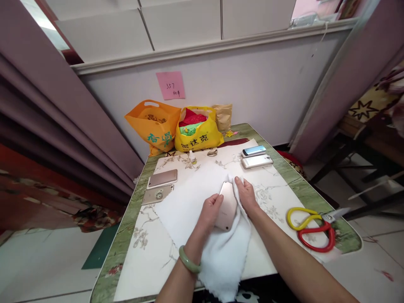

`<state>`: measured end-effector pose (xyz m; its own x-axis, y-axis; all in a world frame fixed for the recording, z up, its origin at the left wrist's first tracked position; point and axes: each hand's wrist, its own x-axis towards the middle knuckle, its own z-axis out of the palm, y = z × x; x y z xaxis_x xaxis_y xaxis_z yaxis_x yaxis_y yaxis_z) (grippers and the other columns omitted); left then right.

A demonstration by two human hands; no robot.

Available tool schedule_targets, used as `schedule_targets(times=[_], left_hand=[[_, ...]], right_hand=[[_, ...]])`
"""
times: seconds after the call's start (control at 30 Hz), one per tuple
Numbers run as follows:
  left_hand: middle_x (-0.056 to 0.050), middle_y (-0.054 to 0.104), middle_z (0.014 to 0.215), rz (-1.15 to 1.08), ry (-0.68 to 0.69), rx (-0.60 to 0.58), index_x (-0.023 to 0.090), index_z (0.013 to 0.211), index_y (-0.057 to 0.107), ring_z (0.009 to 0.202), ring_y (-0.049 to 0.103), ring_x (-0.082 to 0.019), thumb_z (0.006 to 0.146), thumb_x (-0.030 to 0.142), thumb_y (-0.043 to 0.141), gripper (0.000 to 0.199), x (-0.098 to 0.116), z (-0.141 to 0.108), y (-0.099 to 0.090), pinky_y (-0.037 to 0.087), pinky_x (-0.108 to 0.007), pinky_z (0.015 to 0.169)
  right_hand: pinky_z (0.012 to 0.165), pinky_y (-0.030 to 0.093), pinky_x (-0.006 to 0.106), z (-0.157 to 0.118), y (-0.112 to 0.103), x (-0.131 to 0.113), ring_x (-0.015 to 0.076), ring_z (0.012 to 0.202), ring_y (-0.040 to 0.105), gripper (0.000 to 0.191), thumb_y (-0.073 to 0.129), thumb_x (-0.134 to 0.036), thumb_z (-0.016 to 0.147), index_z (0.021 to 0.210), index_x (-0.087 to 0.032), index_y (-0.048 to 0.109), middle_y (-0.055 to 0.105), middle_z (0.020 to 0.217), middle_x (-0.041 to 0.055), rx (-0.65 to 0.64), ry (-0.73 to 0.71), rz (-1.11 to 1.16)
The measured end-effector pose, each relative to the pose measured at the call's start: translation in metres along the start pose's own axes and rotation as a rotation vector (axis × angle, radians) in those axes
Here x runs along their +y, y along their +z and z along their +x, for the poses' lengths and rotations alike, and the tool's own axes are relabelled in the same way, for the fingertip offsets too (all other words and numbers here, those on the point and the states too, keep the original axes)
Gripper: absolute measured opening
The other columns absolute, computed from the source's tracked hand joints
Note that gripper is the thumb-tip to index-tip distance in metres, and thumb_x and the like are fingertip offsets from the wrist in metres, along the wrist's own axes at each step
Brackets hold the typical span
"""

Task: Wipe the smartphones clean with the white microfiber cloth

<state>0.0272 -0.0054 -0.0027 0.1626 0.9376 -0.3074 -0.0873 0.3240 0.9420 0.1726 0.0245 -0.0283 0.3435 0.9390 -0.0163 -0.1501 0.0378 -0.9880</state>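
In the head view a pale rose-gold phone (226, 206) is held back side up over the table's near half. My left hand (211, 213) grips its left edge, thumb on the back, a green bangle (189, 259) on the wrist. A white cloth (224, 256) lies under the phone and hangs past the near table edge. Its fold runs along the phone's right edge, where my right hand (245, 194) pinches it, thumb uppermost. The fingers beneath phone and cloth are hidden.
Two phones (162, 178) lie at left, two more (257, 161) at back right. Scissors (315, 225) with yellow and red handles lie at right. An orange bag (156, 126), a yellow bag (198, 136) and a brown paper bag (223, 117) stand along the back. A small bottle (192, 157) stands before them.
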Motion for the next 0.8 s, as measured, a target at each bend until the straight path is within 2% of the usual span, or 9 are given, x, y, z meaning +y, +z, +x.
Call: schedule_targets(times=[0.1, 0.23, 0.3, 0.37, 0.43, 0.53, 0.57, 0.67, 0.8], left_hand=[[-0.002, 0.061, 0.060, -0.099, -0.111, 0.000, 0.014, 0.074, 0.064, 0.050, 0.051, -0.012, 0.067, 0.057, 0.071, 0.044, 0.007, -0.002, -0.007, 0.035, -0.023, 0.047], [-0.006, 0.069, 0.080, -0.210, -0.134, -0.208, 0.014, 0.092, 0.068, 0.065, 0.062, -0.015, 0.060, 0.031, 0.083, 0.039, 0.014, -0.013, -0.013, 0.047, -0.025, 0.060], [-0.007, 0.071, 0.087, -0.238, -0.111, -0.252, 0.014, 0.095, 0.069, 0.072, 0.064, -0.016, 0.058, 0.022, 0.083, 0.040, 0.011, -0.015, -0.014, 0.049, -0.026, 0.066], [-0.006, 0.071, 0.085, -0.290, -0.102, -0.178, 0.013, 0.091, 0.070, 0.071, 0.063, -0.015, 0.058, 0.018, 0.081, 0.035, 0.007, -0.010, -0.013, 0.050, -0.025, 0.066], [-0.004, 0.071, 0.079, -0.388, -0.095, 0.025, 0.013, 0.087, 0.070, 0.068, 0.062, -0.014, 0.060, 0.019, 0.080, 0.029, 0.005, 0.002, -0.009, 0.050, -0.024, 0.064], [-0.001, 0.072, 0.084, -0.607, -0.057, 0.390, 0.018, 0.089, 0.068, 0.076, 0.065, -0.016, 0.065, 0.025, 0.079, 0.027, 0.010, 0.021, 0.000, 0.053, -0.026, 0.068], [-0.001, 0.072, 0.089, -0.683, -0.032, 0.444, 0.020, 0.092, 0.068, 0.082, 0.066, -0.018, 0.067, 0.029, 0.078, 0.029, 0.014, 0.026, 0.003, 0.054, -0.028, 0.072], [-0.002, 0.072, 0.101, -0.838, 0.053, 0.442, 0.023, 0.100, 0.066, 0.100, 0.065, -0.022, 0.073, 0.035, 0.074, 0.031, 0.021, 0.031, 0.012, 0.054, -0.033, 0.084], [-0.008, 0.071, 0.108, -0.896, 0.140, 0.277, 0.019, 0.104, 0.066, 0.111, 0.061, -0.025, 0.076, 0.030, 0.071, 0.030, 0.016, 0.028, 0.021, 0.052, -0.039, 0.092]], right_hand=[[0.055, 0.038, 0.024, 0.002, 0.000, 0.005, 0.0127, 0.059, 0.043, 0.044, 0.055, -0.062, 0.079, 0.073, -0.018, 0.053, 0.050, 0.062, -0.0042, 0.048, -0.031, -0.053], [0.060, 0.041, 0.026, 0.008, -0.005, 0.011, 0.0151, 0.064, 0.047, 0.047, 0.050, -0.063, 0.081, 0.075, -0.018, 0.057, 0.056, 0.067, -0.0008, 0.212, -0.022, -0.131], [0.061, 0.041, 0.027, 0.011, -0.009, 0.011, 0.0163, 0.065, 0.049, 0.045, 0.049, -0.062, 0.082, 0.075, -0.018, 0.057, 0.058, 0.067, 0.0006, 0.286, 0.011, -0.157], [0.062, 0.042, 0.027, 0.012, -0.011, 0.009, 0.0173, 0.066, 0.050, 0.043, 0.048, -0.061, 0.083, 0.074, -0.019, 0.057, 0.060, 0.068, 0.0016, 0.344, 0.036, -0.174], [0.063, 0.042, 0.027, 0.010, -0.011, 0.005, 0.0177, 0.068, 0.051, 0.042, 0.047, -0.059, 0.085, 0.074, -0.020, 0.057, 0.060, 0.069, 0.0021, 0.351, 0.018, -0.181], [0.065, 0.041, 0.027, 0.006, -0.006, 0.002, 0.0174, 0.071, 0.052, 0.040, 0.047, -0.056, 0.086, 0.078, -0.019, 0.058, 0.061, 0.074, 0.0018, 0.216, -0.066, -0.185], [0.065, 0.041, 0.026, 0.004, -0.004, 0.001, 0.0171, 0.071, 0.052, 0.040, 0.047, -0.056, 0.086, 0.080, -0.018, 0.058, 0.061, 0.075, 0.0015, 0.158, -0.089, -0.199], [0.063, 0.039, 0.026, 0.003, 0.000, 0.003, 0.0161, 0.068, 0.051, 0.039, 0.049, -0.056, 0.086, 0.080, -0.018, 0.058, 0.060, 0.073, 0.0002, 0.063, -0.122, -0.288], [0.060, 0.036, 0.026, 0.004, 0.001, 0.006, 0.0157, 0.064, 0.049, 0.039, 0.047, -0.056, 0.086, 0.076, -0.019, 0.056, 0.059, 0.068, -0.0006, 0.061, -0.135, -0.384]])
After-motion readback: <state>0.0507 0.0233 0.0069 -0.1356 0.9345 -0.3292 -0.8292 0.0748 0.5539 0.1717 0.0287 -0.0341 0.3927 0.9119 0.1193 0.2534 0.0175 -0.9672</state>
